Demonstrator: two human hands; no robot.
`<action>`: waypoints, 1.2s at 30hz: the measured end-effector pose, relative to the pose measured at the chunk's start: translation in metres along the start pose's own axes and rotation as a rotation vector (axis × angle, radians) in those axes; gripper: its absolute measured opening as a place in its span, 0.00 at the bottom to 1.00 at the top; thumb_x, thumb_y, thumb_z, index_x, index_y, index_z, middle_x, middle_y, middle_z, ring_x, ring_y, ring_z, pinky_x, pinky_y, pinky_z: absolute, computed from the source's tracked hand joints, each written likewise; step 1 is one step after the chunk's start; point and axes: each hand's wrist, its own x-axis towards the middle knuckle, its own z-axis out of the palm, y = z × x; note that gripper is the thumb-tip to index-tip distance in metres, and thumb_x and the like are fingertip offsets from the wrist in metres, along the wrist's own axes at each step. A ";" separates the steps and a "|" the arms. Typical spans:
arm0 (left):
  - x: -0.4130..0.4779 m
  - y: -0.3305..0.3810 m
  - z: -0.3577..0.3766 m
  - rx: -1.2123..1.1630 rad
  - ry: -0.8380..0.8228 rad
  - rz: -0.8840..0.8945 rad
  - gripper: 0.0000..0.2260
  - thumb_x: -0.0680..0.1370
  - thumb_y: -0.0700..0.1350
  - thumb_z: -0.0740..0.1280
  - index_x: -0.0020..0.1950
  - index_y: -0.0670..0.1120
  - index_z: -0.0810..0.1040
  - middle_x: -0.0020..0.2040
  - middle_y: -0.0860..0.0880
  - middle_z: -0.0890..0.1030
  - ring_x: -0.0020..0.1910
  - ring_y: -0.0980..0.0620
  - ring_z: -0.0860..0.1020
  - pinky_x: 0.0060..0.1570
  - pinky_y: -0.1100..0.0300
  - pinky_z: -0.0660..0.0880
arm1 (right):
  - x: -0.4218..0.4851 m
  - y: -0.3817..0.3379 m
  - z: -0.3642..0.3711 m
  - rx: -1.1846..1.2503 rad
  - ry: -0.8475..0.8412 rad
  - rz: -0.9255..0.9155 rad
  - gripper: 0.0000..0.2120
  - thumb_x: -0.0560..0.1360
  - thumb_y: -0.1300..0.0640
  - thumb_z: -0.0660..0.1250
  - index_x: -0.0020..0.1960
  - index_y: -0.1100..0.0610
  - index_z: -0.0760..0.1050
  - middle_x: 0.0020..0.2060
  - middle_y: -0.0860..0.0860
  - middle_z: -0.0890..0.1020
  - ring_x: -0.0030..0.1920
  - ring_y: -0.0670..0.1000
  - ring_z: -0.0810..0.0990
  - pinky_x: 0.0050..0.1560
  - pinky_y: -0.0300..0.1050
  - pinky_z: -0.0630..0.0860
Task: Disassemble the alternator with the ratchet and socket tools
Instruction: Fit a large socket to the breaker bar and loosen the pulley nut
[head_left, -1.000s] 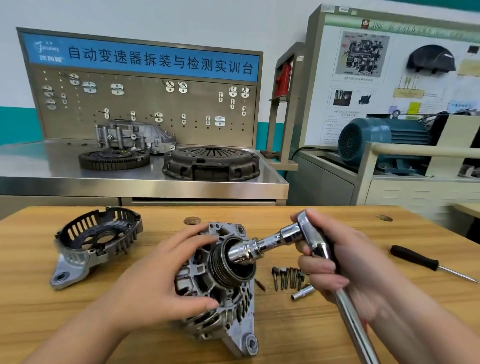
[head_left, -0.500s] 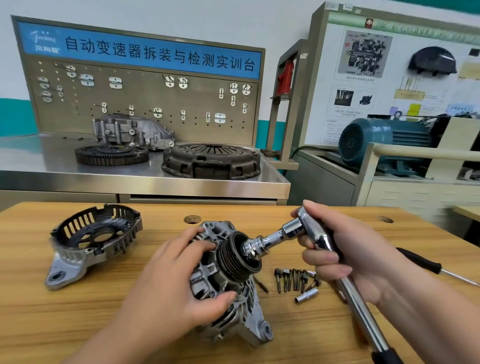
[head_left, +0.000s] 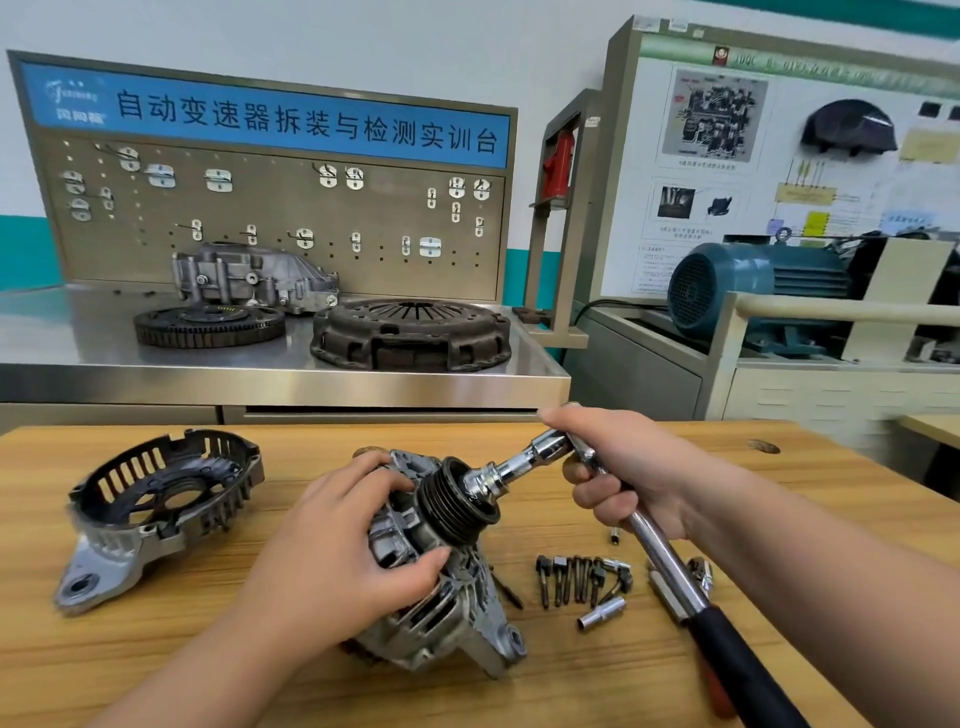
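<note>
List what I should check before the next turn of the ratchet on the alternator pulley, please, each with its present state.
1. Socket meets the pulley centre: ok.
2. Socket fully seated on the nut: cannot tell, the nut is hidden.
3. Left hand grips the alternator: ok, fingers curl round its body.
4. Right hand placed for leverage: not ok, it holds the ratchet near the head, not at the black grip.
5. Room for the handle: not ok, loose bits lie close beneath it on the table.
</note>
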 end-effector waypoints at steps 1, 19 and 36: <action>0.000 0.000 -0.001 0.003 -0.026 -0.010 0.33 0.59 0.75 0.54 0.60 0.64 0.67 0.59 0.76 0.53 0.62 0.67 0.58 0.64 0.63 0.61 | 0.002 0.000 -0.001 -0.074 -0.004 -0.021 0.13 0.77 0.50 0.67 0.48 0.56 0.66 0.27 0.50 0.65 0.22 0.44 0.59 0.17 0.33 0.55; 0.075 0.058 0.024 -0.185 -0.186 -0.005 0.14 0.73 0.65 0.63 0.42 0.55 0.74 0.37 0.56 0.82 0.36 0.58 0.79 0.38 0.58 0.74 | 0.022 -0.017 0.011 -0.501 0.079 -0.333 0.24 0.75 0.32 0.58 0.32 0.50 0.72 0.23 0.49 0.66 0.21 0.47 0.59 0.22 0.36 0.56; 0.072 0.062 0.033 0.024 -0.048 0.029 0.20 0.78 0.62 0.58 0.33 0.51 0.64 0.31 0.54 0.73 0.35 0.53 0.72 0.33 0.58 0.67 | -0.016 -0.035 0.000 -0.736 0.136 0.000 0.41 0.69 0.24 0.45 0.69 0.51 0.67 0.32 0.59 0.84 0.30 0.53 0.85 0.28 0.41 0.78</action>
